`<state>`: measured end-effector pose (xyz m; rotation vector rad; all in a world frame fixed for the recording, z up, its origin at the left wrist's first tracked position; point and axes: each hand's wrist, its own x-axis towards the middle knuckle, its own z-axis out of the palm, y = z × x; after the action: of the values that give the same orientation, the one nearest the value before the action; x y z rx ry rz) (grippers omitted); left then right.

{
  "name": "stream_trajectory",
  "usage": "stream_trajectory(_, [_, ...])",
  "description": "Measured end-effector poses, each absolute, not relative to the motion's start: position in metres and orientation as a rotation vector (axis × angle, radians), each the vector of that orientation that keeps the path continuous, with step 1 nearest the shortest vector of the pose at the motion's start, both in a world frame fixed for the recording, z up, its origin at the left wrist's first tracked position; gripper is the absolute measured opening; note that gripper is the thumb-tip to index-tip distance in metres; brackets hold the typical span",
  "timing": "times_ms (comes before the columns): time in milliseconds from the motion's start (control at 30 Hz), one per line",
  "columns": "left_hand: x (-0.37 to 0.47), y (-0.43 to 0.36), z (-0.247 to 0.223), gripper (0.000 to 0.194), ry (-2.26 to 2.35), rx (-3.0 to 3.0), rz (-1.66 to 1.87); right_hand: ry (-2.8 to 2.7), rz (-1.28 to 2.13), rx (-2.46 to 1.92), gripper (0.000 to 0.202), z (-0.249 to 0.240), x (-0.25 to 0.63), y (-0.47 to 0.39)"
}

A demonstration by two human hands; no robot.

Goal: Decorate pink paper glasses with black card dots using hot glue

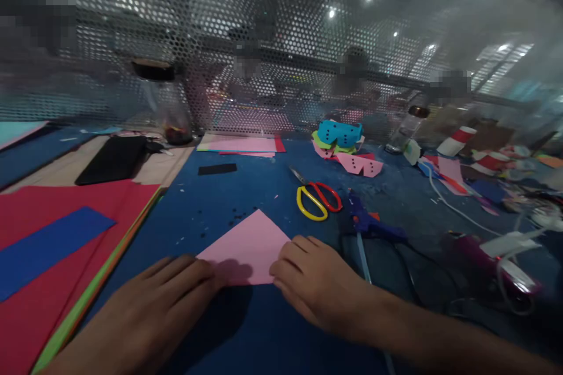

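Observation:
A pink paper [253,243], triangular in outline with its peak pointing away from me, lies on the blue tabletop [264,340]. My left hand [162,299] rests at its left corner, fingers together and closed on the paper. At the right corner my right hand [319,281] has its curled fingers closed on the paper's edge. A straight edge of the paper runs between the two hands on the near side. The fingertips partly cover both corners. Beyond the paper lie scissors [314,193] with one yellow and one red handle.
Red sheets [132,205] with a blue strip [53,246] lie left, near a black phone-like object [112,159]. A blue glue gun [373,222] with cables lies right. Farther back are pink sheets [246,143], cut paper pieces [341,133], and a bottle [407,129] by a perforated metal screen [285,41].

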<state>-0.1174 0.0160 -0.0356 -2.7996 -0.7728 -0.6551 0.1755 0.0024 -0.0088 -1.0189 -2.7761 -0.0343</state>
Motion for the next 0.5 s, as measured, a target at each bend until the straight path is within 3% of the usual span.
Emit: stream_trajectory(500, [-0.102, 0.012, -0.017, 0.025, -0.770, -2.826, -0.606, -2.728, -0.136, -0.890, 0.021, -0.017, 0.181, 0.000])
